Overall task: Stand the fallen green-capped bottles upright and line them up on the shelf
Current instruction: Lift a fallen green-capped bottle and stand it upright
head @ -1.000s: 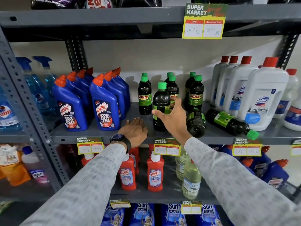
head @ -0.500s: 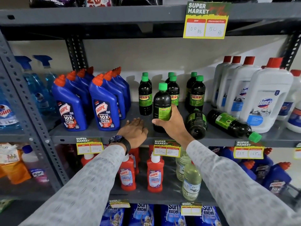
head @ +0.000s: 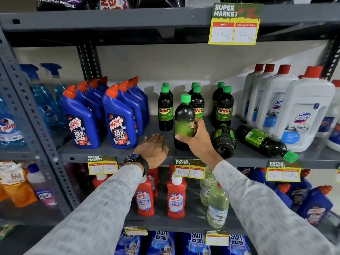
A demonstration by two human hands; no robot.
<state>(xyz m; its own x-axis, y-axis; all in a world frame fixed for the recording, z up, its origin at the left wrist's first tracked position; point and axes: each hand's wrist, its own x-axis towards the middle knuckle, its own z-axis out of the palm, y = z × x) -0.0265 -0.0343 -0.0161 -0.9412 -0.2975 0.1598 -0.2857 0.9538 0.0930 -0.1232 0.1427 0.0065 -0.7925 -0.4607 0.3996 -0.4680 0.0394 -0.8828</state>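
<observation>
My right hand (head: 197, 139) grips a dark green-capped bottle (head: 184, 118) that stands upright near the front of the grey shelf (head: 114, 152). Behind it several more green-capped Sunny bottles (head: 224, 107) stand upright in pairs. Two bottles lie fallen to the right: one (head: 223, 139) points its base at me, the other (head: 263, 141) lies slanted with its green cap at the shelf's front edge. My left hand (head: 153, 149) rests flat on the shelf, left of the held bottle, holding nothing.
Blue Harpic bottles (head: 119, 120) stand to the left, large white Domex jugs (head: 305, 109) to the right. Price tags (head: 189, 170) hang on the shelf's front edge. Red Harpic bottles (head: 175, 199) and clear bottles (head: 217, 207) fill the shelf below.
My right hand has turned the held bottle, so its green label now faces me, and has slid lower around its body. My left hand has stayed flat on the shelf.
</observation>
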